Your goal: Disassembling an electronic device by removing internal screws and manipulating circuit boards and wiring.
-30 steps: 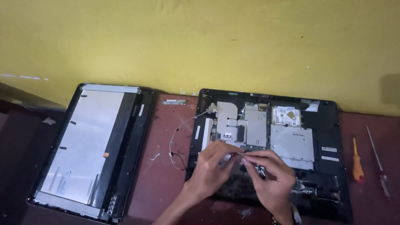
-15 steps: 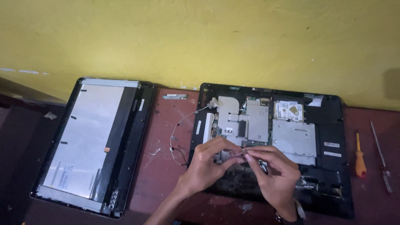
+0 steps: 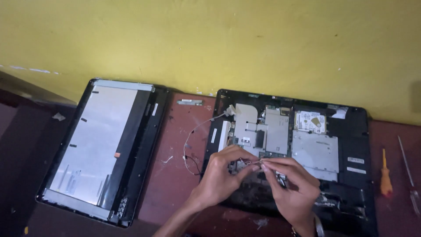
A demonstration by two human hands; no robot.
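An opened laptop base (image 3: 355,131) with metal shields, a circuit board and a hard drive lies on the reddish table. My left hand (image 3: 221,177) and my right hand (image 3: 291,186) meet over its lower middle. Their fingertips pinch a small thin part or wire end (image 3: 258,164) between them; what exactly it is I cannot make out. A thin cable (image 3: 193,140) loops out from the left side of the base onto the table.
A detached screen panel (image 3: 96,145) in its black lid lies to the left. An orange-handled screwdriver (image 3: 385,177) and a thin clear-handled tool (image 3: 408,175) lie at the right. A small strip part (image 3: 190,102) rests near the yellow wall (image 3: 210,44).
Both hands stay together over the base, fingertips shifting slightly on the small part. The view has drifted a little.
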